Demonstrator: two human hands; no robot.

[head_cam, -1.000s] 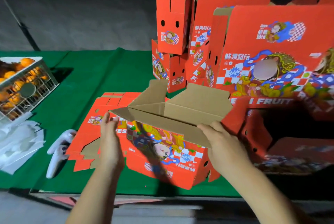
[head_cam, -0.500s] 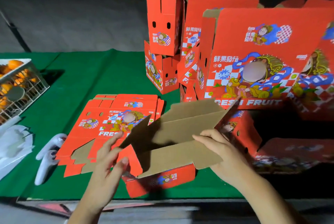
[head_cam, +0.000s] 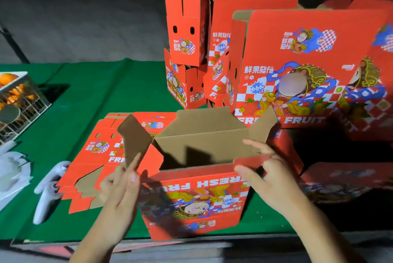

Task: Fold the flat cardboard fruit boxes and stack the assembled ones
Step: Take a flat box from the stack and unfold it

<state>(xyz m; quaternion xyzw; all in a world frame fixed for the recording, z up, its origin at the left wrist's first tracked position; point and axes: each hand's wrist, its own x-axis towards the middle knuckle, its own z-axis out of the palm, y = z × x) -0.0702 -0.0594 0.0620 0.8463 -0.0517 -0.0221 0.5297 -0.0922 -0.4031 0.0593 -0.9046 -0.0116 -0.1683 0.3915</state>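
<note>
On the green desk (head_cam: 89,92), from the left: a wire basket (head_cam: 23,105) of oranges, some white packing, a pale controller (head_cam: 50,188), then the pile of flat boxes (head_cam: 93,156) lying face up.

The left hand (head_cam: 121,190) has straight fingers laid along the brown left flap (head_cam: 135,141) of the open box (head_cam: 195,199); its grip is loose and wide, pressing rather than pinching. The box stands at the near edge of the desk, mouth up, print upside down to the wearer, between both hands.

The right hand (head_cam: 270,175) has fingers spread at the right end of the near rim, thumb on the red outside, other fingers reaching toward the inner wall; whether it truly pinches the edge I cannot tell.

Judging by the thin corrugated walls, the box is light, stiff along the panels and weak at the creases, so it likely racks or slides if pushed on one side. Best held at the corners and flap bases, both hands opposing.

Behind and right stand the assembled boxes (head_cam: 308,67), stacked.
</note>
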